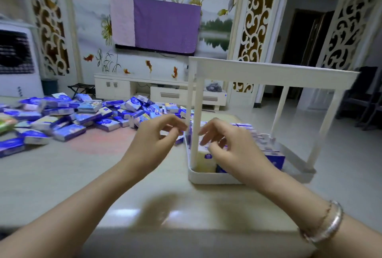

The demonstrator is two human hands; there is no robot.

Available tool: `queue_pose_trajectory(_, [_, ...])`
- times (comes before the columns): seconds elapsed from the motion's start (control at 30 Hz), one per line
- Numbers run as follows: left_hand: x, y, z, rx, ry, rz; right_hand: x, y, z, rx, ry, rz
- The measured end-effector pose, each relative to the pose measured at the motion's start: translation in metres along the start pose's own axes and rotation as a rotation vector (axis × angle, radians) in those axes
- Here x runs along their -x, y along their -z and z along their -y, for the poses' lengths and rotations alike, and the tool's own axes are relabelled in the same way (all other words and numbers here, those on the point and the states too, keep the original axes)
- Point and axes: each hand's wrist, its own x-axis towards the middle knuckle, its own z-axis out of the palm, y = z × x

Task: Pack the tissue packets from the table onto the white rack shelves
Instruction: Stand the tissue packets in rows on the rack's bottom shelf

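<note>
Head view. Loose heap of blue-and-white tissue packets (82, 117) spread over left and far part of table (62, 175). White rack (272, 73) stood at right end of table, lower tray (206, 178) already lined with upright packets (270, 154). Left hand (153, 139) hovered just left of rack post, fingers curled, empty. Right hand (229, 144) reached into tray over a pale packet (203, 157), fingers loosely bent; grasp could not be told. Silver bangle (328, 224) on right wrist.
</note>
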Motion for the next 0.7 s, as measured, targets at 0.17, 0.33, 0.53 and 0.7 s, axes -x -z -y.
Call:
queue_pose_trajectory(0.17, [-0.002, 0.059, 0.069, -0.107, 0.247, -0.173, -0.034, -0.080, 0.023, -0.055, 0.033, 0.133])
queue_pose_trajectory(0.33, [-0.010, 0.105, 0.138, -0.344, 0.429, -0.219, -0.092, -0.167, 0.010, 0.006, -0.001, 0.160])
queue_pose_trajectory(0.53, [-0.033, 0.145, 0.201, -0.778, 0.485, -0.219, -0.173, -0.253, -0.010, 0.075, -0.086, 0.063])
queue_pose_trajectory(0.7, [-0.038, 0.161, 0.237, -0.896, 0.652, -0.191, -0.228, -0.297, -0.012, 0.100, -0.011, -0.003])
